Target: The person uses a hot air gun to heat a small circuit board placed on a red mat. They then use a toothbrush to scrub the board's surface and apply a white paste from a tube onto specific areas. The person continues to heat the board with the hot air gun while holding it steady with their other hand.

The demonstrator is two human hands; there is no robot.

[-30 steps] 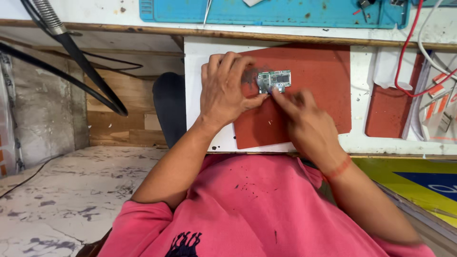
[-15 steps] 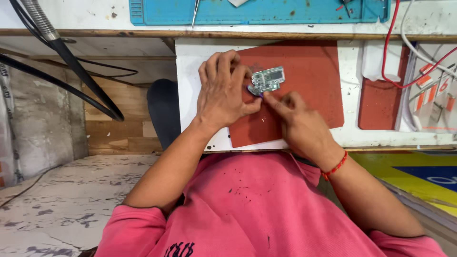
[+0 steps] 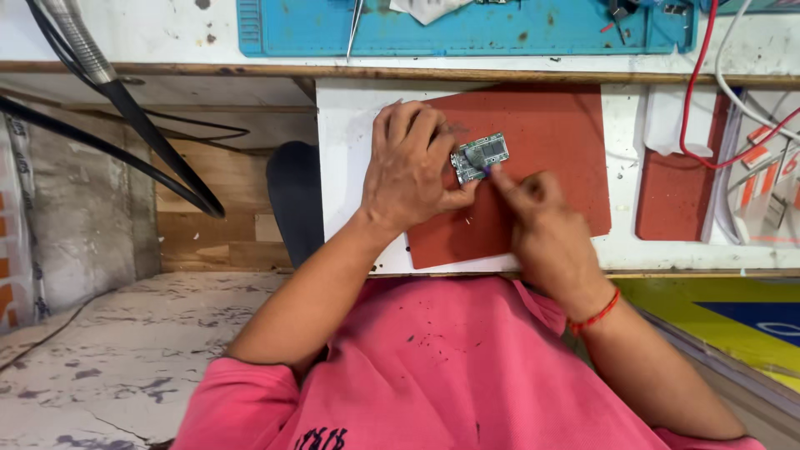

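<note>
circuit board [image 3: 480, 157] on red mat [image 3: 550, 142] — white bench [image 3: 342, 167], wooden shelf [image 3: 208, 225]

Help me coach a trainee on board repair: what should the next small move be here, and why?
Probably keep the left hand pressing the small circuit board onto the red mat and work the right hand fingertip along the board's near edge. The fingertip touches that edge and the board lies tilted, so a firm hold looks needed; whether a tool is pinched there I cannot tell.
</note>
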